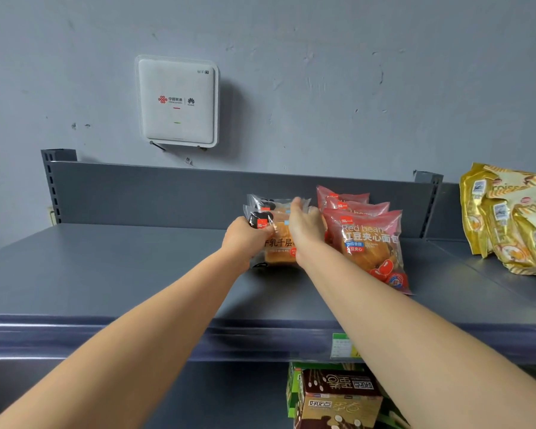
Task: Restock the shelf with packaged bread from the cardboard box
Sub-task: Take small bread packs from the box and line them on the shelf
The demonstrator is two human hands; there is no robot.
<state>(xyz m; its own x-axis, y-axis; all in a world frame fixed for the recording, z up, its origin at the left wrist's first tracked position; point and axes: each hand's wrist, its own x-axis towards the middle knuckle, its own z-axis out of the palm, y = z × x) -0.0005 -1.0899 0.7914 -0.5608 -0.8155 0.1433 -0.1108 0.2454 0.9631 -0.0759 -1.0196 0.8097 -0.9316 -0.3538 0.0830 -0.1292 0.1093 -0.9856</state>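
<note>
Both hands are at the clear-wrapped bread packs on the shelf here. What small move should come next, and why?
Probably ease the front bread pack back against the packs behind, then let go. The left hand grips its top left corner, the right hand lies flat along its right side beside the red bean packs, and it seems to rest on the shelf already.

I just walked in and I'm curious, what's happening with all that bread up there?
A person is putting packaged bread on a grey shelf. Their left hand grips the front clear bread pack by its top corner. The right hand rests with straight fingers against the same row of packs. A row of red bean bread packs stands just to the right.
</note>
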